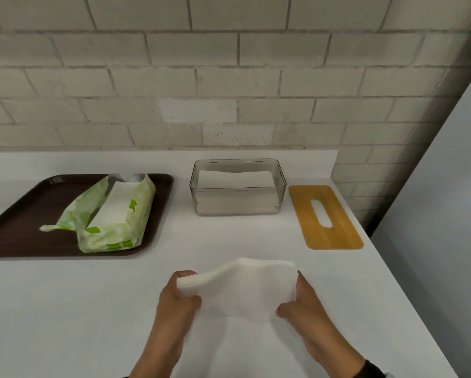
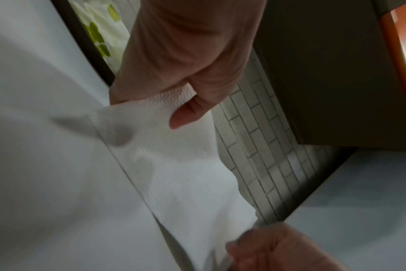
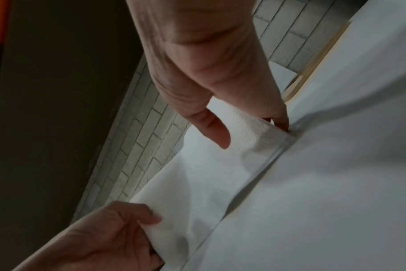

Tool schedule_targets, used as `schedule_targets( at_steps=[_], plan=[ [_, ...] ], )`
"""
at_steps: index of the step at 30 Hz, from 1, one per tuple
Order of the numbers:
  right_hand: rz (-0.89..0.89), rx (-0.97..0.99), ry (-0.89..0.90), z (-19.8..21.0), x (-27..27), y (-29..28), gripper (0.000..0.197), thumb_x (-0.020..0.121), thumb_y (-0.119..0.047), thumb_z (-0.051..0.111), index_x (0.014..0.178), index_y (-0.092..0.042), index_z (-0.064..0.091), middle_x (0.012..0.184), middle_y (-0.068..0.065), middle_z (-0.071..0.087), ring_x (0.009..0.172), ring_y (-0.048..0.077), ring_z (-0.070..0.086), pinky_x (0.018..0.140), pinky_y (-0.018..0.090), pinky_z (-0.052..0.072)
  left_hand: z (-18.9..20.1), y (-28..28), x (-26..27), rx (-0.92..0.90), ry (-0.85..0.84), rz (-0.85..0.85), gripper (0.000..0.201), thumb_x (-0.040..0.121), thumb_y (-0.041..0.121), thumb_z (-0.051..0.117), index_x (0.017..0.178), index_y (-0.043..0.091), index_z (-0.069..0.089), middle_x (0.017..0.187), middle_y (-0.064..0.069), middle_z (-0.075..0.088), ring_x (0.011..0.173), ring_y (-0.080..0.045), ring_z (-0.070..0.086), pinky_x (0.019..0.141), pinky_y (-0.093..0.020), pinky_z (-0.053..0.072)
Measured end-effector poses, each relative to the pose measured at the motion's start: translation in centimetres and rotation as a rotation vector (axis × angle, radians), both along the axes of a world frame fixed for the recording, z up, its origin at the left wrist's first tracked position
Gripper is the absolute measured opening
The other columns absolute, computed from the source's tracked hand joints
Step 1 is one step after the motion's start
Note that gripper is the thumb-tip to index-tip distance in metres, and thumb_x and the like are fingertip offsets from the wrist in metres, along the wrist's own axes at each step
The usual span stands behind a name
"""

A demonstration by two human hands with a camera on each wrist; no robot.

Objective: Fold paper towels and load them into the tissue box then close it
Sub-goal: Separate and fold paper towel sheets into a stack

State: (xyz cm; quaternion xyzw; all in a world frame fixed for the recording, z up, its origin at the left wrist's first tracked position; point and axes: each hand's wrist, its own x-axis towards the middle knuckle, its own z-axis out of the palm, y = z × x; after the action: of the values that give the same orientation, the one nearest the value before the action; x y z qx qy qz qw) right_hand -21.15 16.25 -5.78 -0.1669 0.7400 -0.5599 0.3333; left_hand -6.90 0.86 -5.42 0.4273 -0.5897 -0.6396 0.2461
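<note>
Both hands hold a white paper towel [image 1: 242,285] just above the near counter. My left hand [image 1: 178,293] pinches its left edge between thumb and fingers; my right hand [image 1: 297,298] pinches its right edge. In the left wrist view the thumb lies on the embossed paper towel [image 2: 174,155], as it does on the paper towel [image 3: 209,174] in the right wrist view. The clear tissue box [image 1: 238,186] stands open at the back with folded white towels inside. Its wooden lid [image 1: 325,216], with an oval slot, lies flat to the box's right.
A dark brown tray [image 1: 16,227] at the left carries an opened green-and-white pack of paper towels [image 1: 111,214]. A brick wall [image 1: 229,77] runs behind the white counter [image 1: 92,309]. The counter's right edge slants past the lid.
</note>
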Motion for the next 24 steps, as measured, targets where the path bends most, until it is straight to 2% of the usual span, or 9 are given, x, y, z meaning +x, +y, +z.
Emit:
schedule_targets(
  at_steps=[2, 5, 8, 10, 12, 13, 16, 19, 24],
  plan=[
    [0.007, 0.010, 0.010, -0.1, 0.4, -0.4, 0.055, 0.074, 0.012, 0.052, 0.112, -0.028, 0.052, 0.108, -0.006, 0.063, 0.102, 0.010, 0.058, 0.081, 0.025, 0.048, -0.2, -0.1, 0.1, 0.005, -0.005, -0.029, 0.027, 0.068, -0.003, 0.065, 0.087, 0.016, 0.062, 0.082, -0.008, 0.064, 0.079, -0.027, 0.056, 0.070, -0.035, 0.043],
    [0.002, -0.009, 0.061, 1.3, 0.2, -0.4, 0.040, 0.083, 0.006, 0.056, 0.105, -0.027, 0.059, 0.104, -0.008, 0.068, 0.097, 0.009, 0.063, 0.086, 0.026, 0.049, 0.0, -1.4, 1.2, -0.034, -0.049, -0.037, 0.022, 0.081, -0.004, 0.064, 0.090, 0.017, 0.065, 0.087, -0.008, 0.069, 0.085, -0.029, 0.062, 0.074, -0.036, 0.046],
    [0.023, -0.076, 0.192, 4.4, -0.4, -0.6, 0.028, 0.082, 0.002, 0.064, 0.093, -0.023, 0.064, 0.088, -0.008, 0.072, 0.084, 0.009, 0.068, 0.077, 0.024, 0.054, 1.5, -3.0, 2.7, -0.143, -0.188, -0.204, 0.020, 0.077, 0.001, 0.071, 0.085, 0.017, 0.063, 0.080, -0.003, 0.069, 0.075, -0.023, 0.062, 0.065, -0.030, 0.045],
    [0.063, -0.159, 0.291, 7.3, -0.4, -1.0, 0.021, 0.079, 0.000, 0.069, 0.083, -0.020, 0.064, 0.082, -0.006, 0.071, 0.078, 0.011, 0.068, 0.073, 0.026, 0.054, 3.0, -3.1, 2.9, -0.238, -0.281, -0.407, 0.019, 0.073, 0.006, 0.075, 0.082, 0.018, 0.064, 0.073, 0.003, 0.071, 0.066, -0.010, 0.065, 0.062, -0.023, 0.048],
    [0.109, -0.242, 0.367, 9.9, 0.0, -2.0, 0.022, 0.075, -0.003, 0.073, 0.077, -0.023, 0.063, 0.077, -0.009, 0.068, 0.071, 0.008, 0.064, 0.066, 0.022, 0.051, 4.6, -2.4, 2.4, -0.311, -0.259, -0.527, 0.018, 0.073, 0.012, 0.078, 0.085, 0.021, 0.068, 0.072, 0.014, 0.072, 0.064, 0.002, 0.065, 0.065, -0.015, 0.050],
    [0.121, -0.284, 0.382, 10.8, 0.3, -2.5, 0.025, 0.073, -0.003, 0.075, 0.076, -0.025, 0.063, 0.075, -0.010, 0.065, 0.069, 0.006, 0.061, 0.063, 0.020, 0.050, 5.2, -1.9, 1.9, -0.315, -0.182, -0.546, 0.020, 0.075, 0.013, 0.077, 0.090, 0.022, 0.069, 0.079, 0.016, 0.073, 0.072, 0.002, 0.067, 0.072, -0.017, 0.053],
    [0.057, -0.423, 0.309, 11.5, 1.6, -4.4, 0.041, 0.068, 0.000, 0.079, 0.086, -0.033, 0.061, 0.077, -0.015, 0.062, 0.071, 0.004, 0.060, 0.063, 0.023, 0.053, 6.3, -0.2, 0.3, -0.226, 0.091, -0.397, 0.022, 0.081, 0.011, 0.072, 0.099, 0.024, 0.069, 0.092, 0.010, 0.075, 0.087, -0.009, 0.071, 0.076, -0.026, 0.055],
    [-0.082, -0.422, 0.206, 9.3, 3.2, -5.7, 0.048, 0.066, -0.011, 0.081, 0.100, -0.036, 0.056, 0.093, -0.015, 0.066, 0.090, 0.007, 0.065, 0.075, 0.029, 0.055, 5.8, 0.4, -0.7, -0.211, 0.223, -0.198, 0.019, 0.082, 0.019, 0.073, 0.098, 0.027, 0.069, 0.092, 0.009, 0.075, 0.088, -0.012, 0.071, 0.077, -0.030, 0.055],
    [-0.172, -0.362, 0.262, 8.1, 5.0, -6.1, 0.043, 0.077, -0.015, 0.074, 0.102, -0.041, 0.049, 0.099, -0.020, 0.060, 0.093, -0.001, 0.058, 0.065, 0.007, 0.049, 5.3, 0.4, -0.6, -0.232, 0.325, -0.153, 0.024, 0.087, 0.010, 0.064, 0.101, 0.028, 0.063, 0.095, 0.011, 0.073, 0.089, -0.007, 0.069, 0.070, -0.019, 0.053]
  ],
)
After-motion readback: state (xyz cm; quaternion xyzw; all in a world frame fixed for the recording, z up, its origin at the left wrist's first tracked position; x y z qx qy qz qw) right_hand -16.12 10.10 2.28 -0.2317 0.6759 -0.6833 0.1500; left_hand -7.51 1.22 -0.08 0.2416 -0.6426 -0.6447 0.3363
